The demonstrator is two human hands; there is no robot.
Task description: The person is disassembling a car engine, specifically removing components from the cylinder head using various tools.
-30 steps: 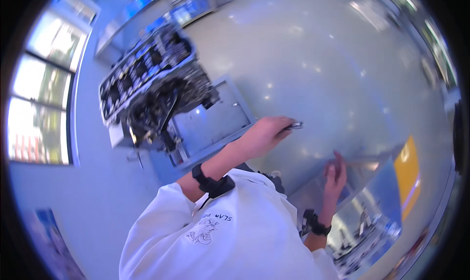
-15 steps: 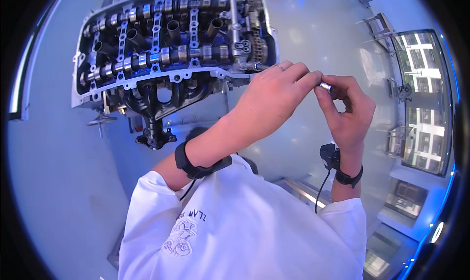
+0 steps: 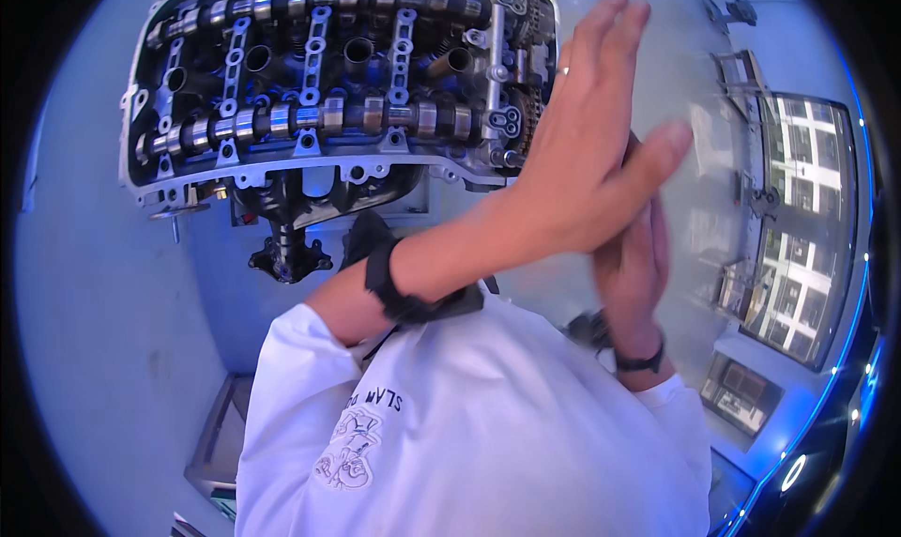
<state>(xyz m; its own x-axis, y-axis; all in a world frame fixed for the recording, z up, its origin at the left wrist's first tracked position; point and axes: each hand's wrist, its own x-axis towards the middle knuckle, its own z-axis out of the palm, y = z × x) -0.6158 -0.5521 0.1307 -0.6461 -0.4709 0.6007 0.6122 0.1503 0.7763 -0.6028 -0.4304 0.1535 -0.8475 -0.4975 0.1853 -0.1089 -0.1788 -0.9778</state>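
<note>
My left hand (image 3: pixel 587 152) is stretched out flat beside the right end of the engine's cylinder head (image 3: pixel 361 173), fingers pointing away and thumb apart. Behind it, close to its palm, is my right hand (image 3: pixel 636 265), blurred and mostly covered; its fingers cannot be made out. Whether anything lies between the two hands is hidden. A silver metal fitting (image 3: pixel 510 159) sticks out of the head's near right corner, toward my left wrist. Two rows of shiny camshaft lobes (image 3: pixel 333 115) and upright round tubes (image 3: pixel 358 53) show in the open head.
A black manifold (image 3: pixel 286 246) hangs below the head's near side. Black bands with small devices sit on both my wrists (image 3: pixel 404 288). To the right stand a large window (image 3: pixel 798 227) and metal fixtures (image 3: pixel 737 86) along the wall. A framed cabinet (image 3: pixel 221 434) is at lower left.
My left hand has gone from closed to stretched flat. My right hand, which pinched a small silver cylinder, has moved behind the left. The engine now sits slightly differently in view.
</note>
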